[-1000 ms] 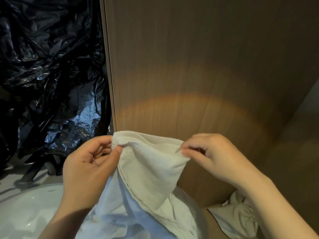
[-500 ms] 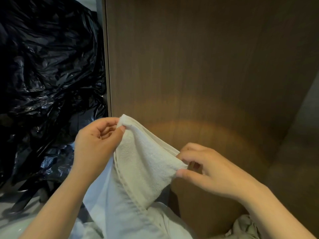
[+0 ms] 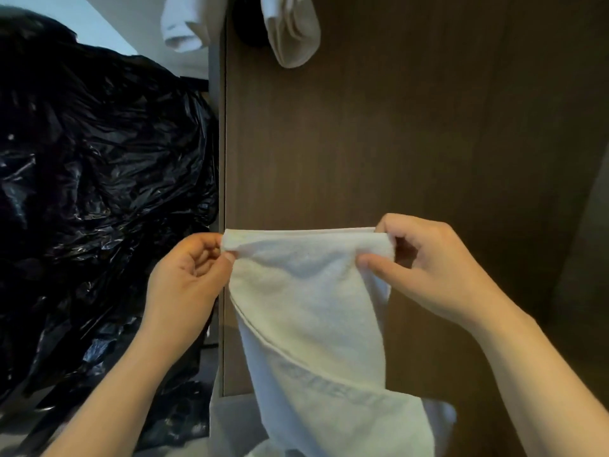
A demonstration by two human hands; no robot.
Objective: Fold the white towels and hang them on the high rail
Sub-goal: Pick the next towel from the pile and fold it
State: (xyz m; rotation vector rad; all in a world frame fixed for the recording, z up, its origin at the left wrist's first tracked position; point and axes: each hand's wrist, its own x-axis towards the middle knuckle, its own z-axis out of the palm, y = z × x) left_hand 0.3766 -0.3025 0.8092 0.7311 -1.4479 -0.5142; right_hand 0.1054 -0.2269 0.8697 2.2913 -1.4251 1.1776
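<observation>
While both hands are raised in front of the wall, the count stands as follows: two hands, three white towels, one wood panel, one mass of black plastic.

Item 1, the held towel (image 3: 313, 308). It hangs between the hands against the brown wood panel (image 3: 412, 127), its top edge stretched level from hand to hand. The cloth appears doubled along that edge. Its body falls down and to the right, out of the bottom of the view. A stitched border runs diagonally across the lower part. Whether the pale cloth at the lower right belongs to it cannot be told.

Item 2, the left hand (image 3: 184, 278). Its fingers are curled, and the thumb pinches the top left corner of the towel against them. The corner sits just above the thumb tip.

Item 3, the right hand (image 3: 428, 265). The thumb lies on the near face of the top right corner, with the forefinger hooked over the top edge behind it. The remaining fingers are curled, clear of the cloth.

Items 4 and 5. The first hanging towel (image 3: 183, 24) and the second hanging towel (image 3: 293, 31) droop side by side at the top of the view, well above the hands. Their support is out of sight.

Item 6. The black plastic sheeting (image 3: 99, 192), crumpled, fills the left side.
</observation>
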